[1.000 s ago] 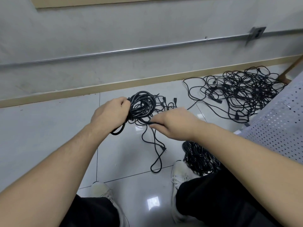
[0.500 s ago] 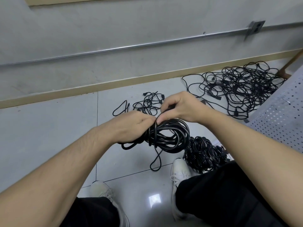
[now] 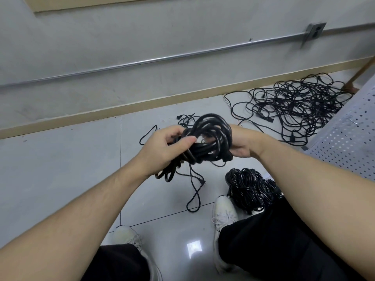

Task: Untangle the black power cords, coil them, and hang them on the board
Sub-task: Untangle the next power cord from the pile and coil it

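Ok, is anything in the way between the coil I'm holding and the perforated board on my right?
Nothing visible blocks it. The coil is held off the floor by the left hand and right hand, and the perforated board lies just past the right hand. The coiled pile sits lower, on the floor.

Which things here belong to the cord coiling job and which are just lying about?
Part of the job:
- black coiled cord bundle, gripped by left hand and right hand
- tangled black cord heap by the wall
- finished black coils beside the shoe
- white perforated board

Just lying about:
- metal wall conduit
- white shoes
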